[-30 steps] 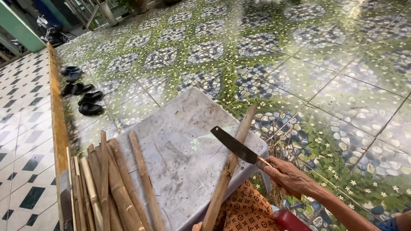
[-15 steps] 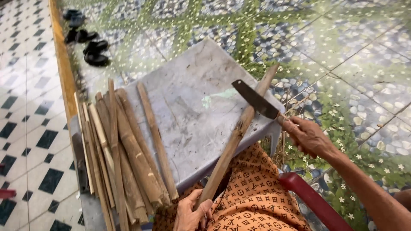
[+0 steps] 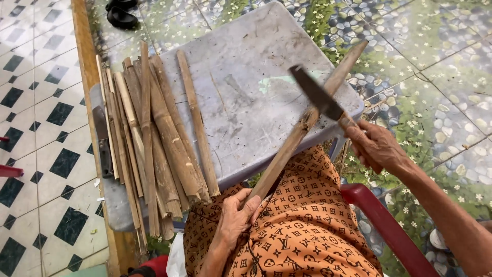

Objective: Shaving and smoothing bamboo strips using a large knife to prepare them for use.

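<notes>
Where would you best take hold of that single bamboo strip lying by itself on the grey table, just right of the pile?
Probably at the near end of the single bamboo strip, coming from the sitter's side. It lies flat and runs lengthwise away from the person, with bare grey table on its right, so fingers could likely pinch its narrow sides there. On its left the pile of bamboo strips crowds it.

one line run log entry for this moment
left hand: grips bamboo strip low end | right hand: holds cleaver, blade on strip | bamboo pile on grey table
</notes>
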